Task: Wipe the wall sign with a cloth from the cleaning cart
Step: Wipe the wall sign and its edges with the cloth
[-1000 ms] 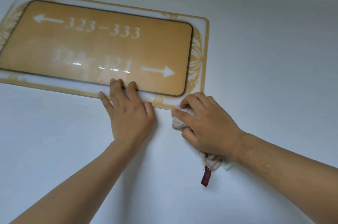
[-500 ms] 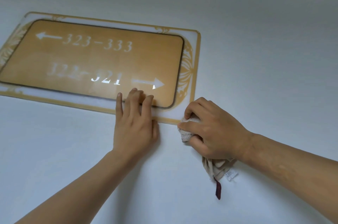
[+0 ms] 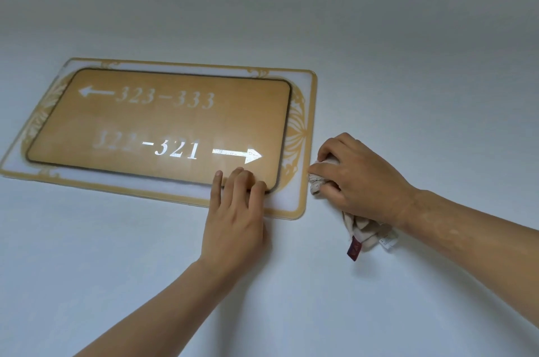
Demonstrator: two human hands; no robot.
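A gold wall sign point(image 3: 163, 126) with white room numbers and two arrows hangs on a pale wall, framed by a clear border with gold ornament. My left hand point(image 3: 236, 211) lies flat against the sign's lower right corner, fingers together on its bottom edge. My right hand point(image 3: 358, 178) is closed around a bunched beige cloth point(image 3: 318, 178), pressing it against the sign's right edge. The cloth's tail with a dark red tag point(image 3: 353, 250) and a white label hangs below my wrist.
The plain white wall point(image 3: 408, 65) fills the view around the sign. No cart or other object is visible.
My right hand with the cloth has slid from the sign's bottom right corner up onto its right edge. My left hand has shifted right along the bottom edge. The view has tilted upward.
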